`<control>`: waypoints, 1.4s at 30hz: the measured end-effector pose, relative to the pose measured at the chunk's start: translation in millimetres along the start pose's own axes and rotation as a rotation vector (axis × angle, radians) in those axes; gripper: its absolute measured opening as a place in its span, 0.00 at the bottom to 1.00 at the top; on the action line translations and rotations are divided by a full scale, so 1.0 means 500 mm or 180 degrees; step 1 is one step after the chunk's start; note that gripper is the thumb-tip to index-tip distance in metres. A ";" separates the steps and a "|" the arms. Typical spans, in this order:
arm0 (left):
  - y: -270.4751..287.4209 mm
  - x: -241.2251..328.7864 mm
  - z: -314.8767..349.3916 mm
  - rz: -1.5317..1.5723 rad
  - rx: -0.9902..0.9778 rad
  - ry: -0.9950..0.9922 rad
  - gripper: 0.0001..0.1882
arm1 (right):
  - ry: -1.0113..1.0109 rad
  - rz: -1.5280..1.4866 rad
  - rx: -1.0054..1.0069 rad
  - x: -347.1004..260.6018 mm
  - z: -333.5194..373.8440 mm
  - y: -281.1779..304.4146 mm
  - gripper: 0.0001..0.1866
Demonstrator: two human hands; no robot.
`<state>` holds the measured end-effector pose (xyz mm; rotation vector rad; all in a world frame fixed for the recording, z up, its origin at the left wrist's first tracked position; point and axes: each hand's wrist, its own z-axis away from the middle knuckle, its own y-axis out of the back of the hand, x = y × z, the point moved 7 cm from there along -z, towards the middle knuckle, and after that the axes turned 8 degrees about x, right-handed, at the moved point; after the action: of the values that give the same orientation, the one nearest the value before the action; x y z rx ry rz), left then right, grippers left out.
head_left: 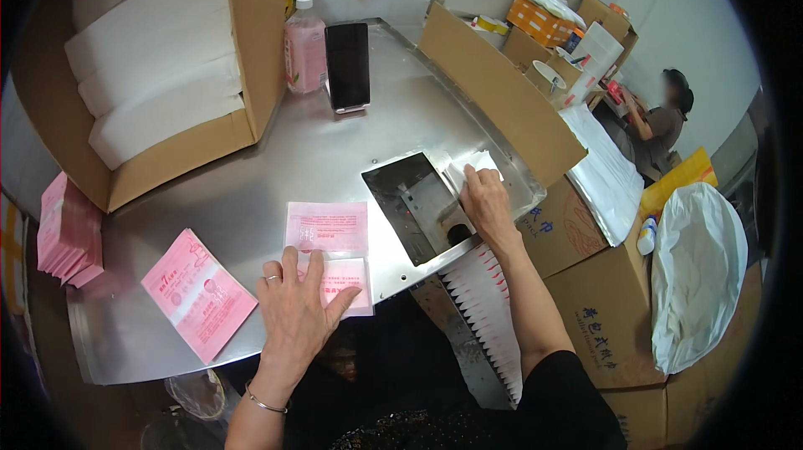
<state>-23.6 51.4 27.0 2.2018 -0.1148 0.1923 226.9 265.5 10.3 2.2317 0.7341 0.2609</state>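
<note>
Pink packet [330, 241] is lying open on the steel table [276, 157], and the left hand [297, 308] is pressing it flat with fingers spread, gripping nothing. The right hand [485, 199] is reaching over the rectangular slot [418, 203], fingers curled on a white tissue wad [473, 167]. I'd say holding the packet firmly down while sliding the tissues in squarely is what counts here.

The packet [328, 227] is pink with red print, the tissues [473, 167] are white, and the table [276, 170] is shiny grey.
</note>
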 end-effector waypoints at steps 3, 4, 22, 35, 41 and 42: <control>-0.008 -0.003 0.005 0.0036 -0.0027 -0.0003 0.34 | -0.0198 -0.0175 0.0223 0.027 0.006 -0.007 0.18; -0.012 -0.004 0.005 0.0030 -0.0021 0.0012 0.34 | -0.0336 -0.0410 0.0448 0.040 0.008 0.000 0.18; -0.010 -0.006 0.014 0.0204 0.0007 -0.0009 0.31 | -0.0806 -0.0657 0.0382 0.061 0.015 -0.003 0.25; -0.003 -0.007 0.017 0.0820 -0.0579 0.0323 0.28 | 0.1454 -0.1602 0.0045 -0.362 0.089 0.105 0.21; 0.010 0.035 0.005 0.0724 -0.0169 0.0227 0.37 | 0.1196 -0.1162 -0.0484 -0.446 0.053 -0.035 0.12; -0.006 0.035 0.002 0.0798 -0.0085 0.0424 0.39 | 0.0990 -0.1270 -0.0465 -0.439 0.020 -0.064 0.11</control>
<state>-5.9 52.3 27.1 2.1369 -0.3175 0.4733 38.4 149.8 -11.2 1.8770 1.2635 0.4515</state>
